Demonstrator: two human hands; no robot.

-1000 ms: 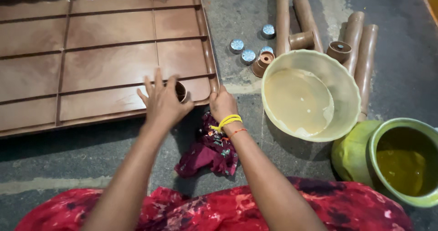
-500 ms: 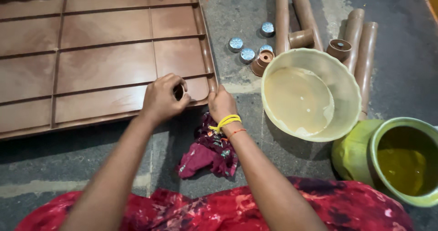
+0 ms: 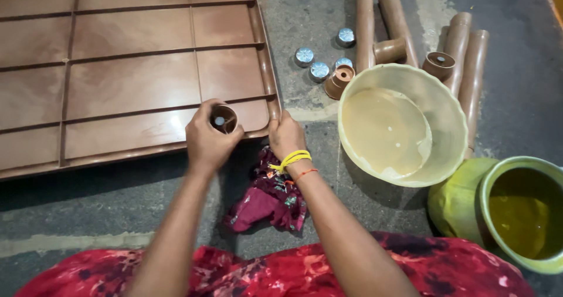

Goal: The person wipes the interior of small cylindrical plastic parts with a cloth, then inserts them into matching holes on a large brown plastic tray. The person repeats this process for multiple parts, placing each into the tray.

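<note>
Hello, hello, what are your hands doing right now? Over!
Left hand gripping brown socket cup at tabletop corner. Right hand pressing on upturned brown plastic tabletop rim. Maroon rag under right wrist, nothing blocking.

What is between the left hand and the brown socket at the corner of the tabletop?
Nothing visible. The left hand already grips the socket directly, at the tabletop corner. The right hand holds the rim beside it.

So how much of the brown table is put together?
Barely begun. The left hand grips a socket at the tabletop corner while the right hand steadies the rim. Still loose on the floor: the legs and silver caps.
</note>
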